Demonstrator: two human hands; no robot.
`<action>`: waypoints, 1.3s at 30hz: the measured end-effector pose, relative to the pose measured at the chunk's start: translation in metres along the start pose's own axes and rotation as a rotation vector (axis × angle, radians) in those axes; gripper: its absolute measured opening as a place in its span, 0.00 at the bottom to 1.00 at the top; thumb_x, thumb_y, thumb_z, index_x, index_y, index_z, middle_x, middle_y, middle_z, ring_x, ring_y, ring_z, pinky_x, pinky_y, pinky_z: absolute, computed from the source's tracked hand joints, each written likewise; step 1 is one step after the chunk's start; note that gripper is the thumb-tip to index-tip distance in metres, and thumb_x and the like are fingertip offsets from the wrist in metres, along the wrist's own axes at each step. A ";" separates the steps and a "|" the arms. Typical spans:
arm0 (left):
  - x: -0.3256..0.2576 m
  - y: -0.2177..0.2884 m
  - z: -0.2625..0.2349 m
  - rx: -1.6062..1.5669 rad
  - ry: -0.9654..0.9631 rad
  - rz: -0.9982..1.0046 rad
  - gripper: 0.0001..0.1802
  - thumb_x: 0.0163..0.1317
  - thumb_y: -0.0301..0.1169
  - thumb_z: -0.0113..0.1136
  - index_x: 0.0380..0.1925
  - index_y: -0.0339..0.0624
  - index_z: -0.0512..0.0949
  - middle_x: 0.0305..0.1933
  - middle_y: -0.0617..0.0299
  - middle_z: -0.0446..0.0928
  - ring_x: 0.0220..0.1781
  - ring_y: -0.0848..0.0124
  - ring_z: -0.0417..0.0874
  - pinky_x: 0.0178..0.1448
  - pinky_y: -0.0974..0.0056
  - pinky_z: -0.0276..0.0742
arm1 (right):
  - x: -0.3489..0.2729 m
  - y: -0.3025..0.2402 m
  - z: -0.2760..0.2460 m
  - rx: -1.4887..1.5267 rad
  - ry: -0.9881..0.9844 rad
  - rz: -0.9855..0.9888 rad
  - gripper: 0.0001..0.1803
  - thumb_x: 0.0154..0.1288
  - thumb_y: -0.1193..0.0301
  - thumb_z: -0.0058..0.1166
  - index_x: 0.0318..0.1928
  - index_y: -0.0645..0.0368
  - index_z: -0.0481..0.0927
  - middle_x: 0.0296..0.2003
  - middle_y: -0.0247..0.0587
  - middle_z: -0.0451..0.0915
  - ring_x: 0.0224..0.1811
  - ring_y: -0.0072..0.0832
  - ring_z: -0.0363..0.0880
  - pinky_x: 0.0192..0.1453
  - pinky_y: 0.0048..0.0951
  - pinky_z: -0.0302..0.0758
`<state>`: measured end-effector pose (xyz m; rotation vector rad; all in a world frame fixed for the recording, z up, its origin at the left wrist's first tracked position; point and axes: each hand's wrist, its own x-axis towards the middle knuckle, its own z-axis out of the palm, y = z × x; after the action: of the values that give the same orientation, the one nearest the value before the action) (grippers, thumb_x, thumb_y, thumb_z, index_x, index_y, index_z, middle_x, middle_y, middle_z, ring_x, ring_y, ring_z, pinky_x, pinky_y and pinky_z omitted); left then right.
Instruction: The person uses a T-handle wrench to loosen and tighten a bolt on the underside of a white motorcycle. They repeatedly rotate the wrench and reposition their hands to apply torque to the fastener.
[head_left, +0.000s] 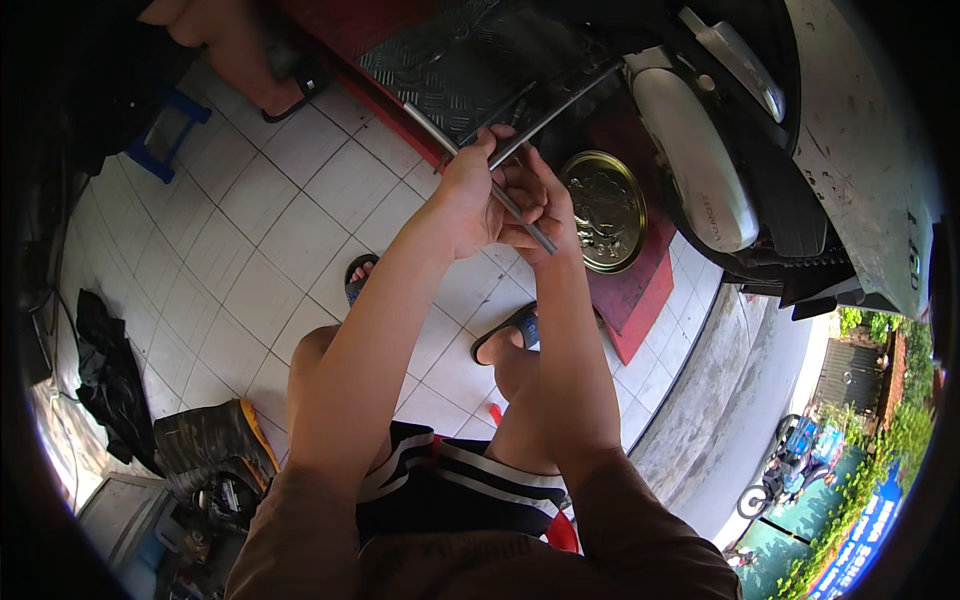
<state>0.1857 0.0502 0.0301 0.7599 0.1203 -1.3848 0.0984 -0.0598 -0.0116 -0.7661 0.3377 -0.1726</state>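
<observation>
My left hand [465,195] is closed around a long grey metal rod [428,127] that runs from the upper left down to the lower right. My right hand [537,205] grips the same rod near its lower end, fingers curled beside the left hand. A second thin dark rod [560,105] slants up to the right from between my fingers toward the scooter. Both hands hover above the white tiled floor [250,240], close to the scooter's black ribbed footboard [450,70].
A round brass-coloured tin [606,210] with small parts lies on a red ramp [640,290]. The scooter's silver engine cover [695,165] is to the right. Another person's foot [270,85] and a blue stool [170,130] are at the upper left. A tool bag [215,450] sits lower left.
</observation>
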 end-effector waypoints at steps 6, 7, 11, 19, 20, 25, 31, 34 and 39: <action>-0.013 0.013 -0.021 0.351 0.328 0.346 0.31 0.72 0.56 0.41 0.45 0.36 0.73 0.28 0.55 0.79 0.32 0.61 0.85 0.40 0.59 0.82 | 0.014 0.006 0.014 0.068 -0.086 -0.141 0.12 0.76 0.67 0.45 0.50 0.61 0.73 0.36 0.37 0.76 0.35 0.22 0.71 0.40 0.23 0.71; -0.020 0.016 -0.030 0.367 0.330 0.472 0.27 0.72 0.53 0.46 0.46 0.35 0.73 0.29 0.55 0.80 0.32 0.62 0.85 0.39 0.61 0.81 | 0.015 0.006 0.016 0.060 -0.075 -0.153 0.11 0.76 0.67 0.44 0.50 0.61 0.73 0.35 0.36 0.75 0.36 0.23 0.69 0.43 0.25 0.70; -0.032 0.026 -0.039 0.416 0.341 0.797 0.19 0.69 0.39 0.59 0.47 0.33 0.72 0.32 0.57 0.79 0.33 0.67 0.84 0.36 0.67 0.77 | 0.014 0.003 0.026 0.056 -0.025 -0.152 0.12 0.77 0.68 0.43 0.50 0.63 0.73 0.35 0.33 0.71 0.37 0.23 0.67 0.47 0.26 0.68; -0.021 0.034 -0.048 0.438 0.259 0.822 0.16 0.69 0.34 0.59 0.50 0.33 0.72 0.30 0.60 0.77 0.27 0.71 0.80 0.33 0.69 0.73 | 0.013 0.010 0.029 -0.102 -0.168 -0.055 0.12 0.73 0.63 0.52 0.46 0.59 0.76 0.34 0.32 0.75 0.37 0.21 0.69 0.43 0.24 0.68; -0.020 0.033 -0.050 0.417 0.256 0.827 0.16 0.69 0.33 0.59 0.50 0.33 0.72 0.29 0.60 0.77 0.26 0.71 0.80 0.31 0.69 0.74 | 0.016 0.011 0.030 -0.085 -0.176 -0.064 0.12 0.72 0.62 0.54 0.44 0.59 0.78 0.32 0.31 0.76 0.35 0.21 0.69 0.42 0.24 0.68; -0.021 0.028 -0.042 0.842 0.505 0.961 0.12 0.70 0.30 0.56 0.47 0.32 0.75 0.25 0.61 0.77 0.23 0.73 0.77 0.29 0.69 0.72 | 0.017 0.007 0.030 -0.176 -0.158 -0.131 0.13 0.70 0.62 0.56 0.42 0.60 0.79 0.32 0.30 0.76 0.32 0.18 0.69 0.39 0.21 0.67; -0.039 0.018 -0.039 1.101 0.054 0.182 0.11 0.69 0.28 0.53 0.46 0.33 0.79 0.24 0.64 0.76 0.25 0.75 0.76 0.30 0.69 0.71 | 0.017 -0.004 0.033 -0.132 -0.128 -0.164 0.11 0.70 0.63 0.57 0.42 0.59 0.79 0.28 0.27 0.73 0.31 0.16 0.64 0.37 0.19 0.63; -0.053 0.013 -0.024 1.096 -0.325 0.217 0.18 0.71 0.30 0.51 0.55 0.32 0.77 0.25 0.65 0.74 0.27 0.77 0.74 0.30 0.71 0.69 | 0.016 -0.005 0.030 -0.164 -0.118 -0.135 0.12 0.70 0.64 0.57 0.43 0.60 0.79 0.30 0.26 0.73 0.31 0.14 0.65 0.37 0.18 0.65; -0.063 0.021 -0.014 0.835 -0.161 0.639 0.22 0.70 0.32 0.53 0.61 0.33 0.74 0.23 0.68 0.71 0.24 0.79 0.69 0.29 0.73 0.63 | 0.018 -0.004 0.017 -0.137 -0.167 -0.126 0.13 0.70 0.63 0.58 0.43 0.62 0.80 0.29 0.27 0.75 0.29 0.13 0.68 0.33 0.16 0.66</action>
<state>0.1956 0.1102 0.0600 1.2259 -0.8115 -0.8369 0.1213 -0.0570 -0.0018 -0.9319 0.1432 -0.2039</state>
